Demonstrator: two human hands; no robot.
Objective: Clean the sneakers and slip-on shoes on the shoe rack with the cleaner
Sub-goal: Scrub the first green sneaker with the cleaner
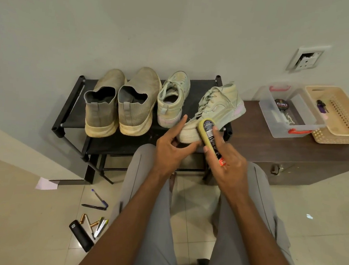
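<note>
Right hand (227, 158) gripping the oblong yellow cleaner (208, 135) against a pale sneaker (211, 112).
Left hand (172, 145) is pinching its rubbery toe at the shoe rack's (70, 110) right edge.

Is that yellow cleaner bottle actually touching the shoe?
Touching. The head view shows the cleaner bottle, held in the right hand, pressed against the sneaker.

A pale sneaker (218, 108) is lying tilted on the shoe rack (70, 110), a yellow cleaner (208, 133) pressing its toe.
</note>
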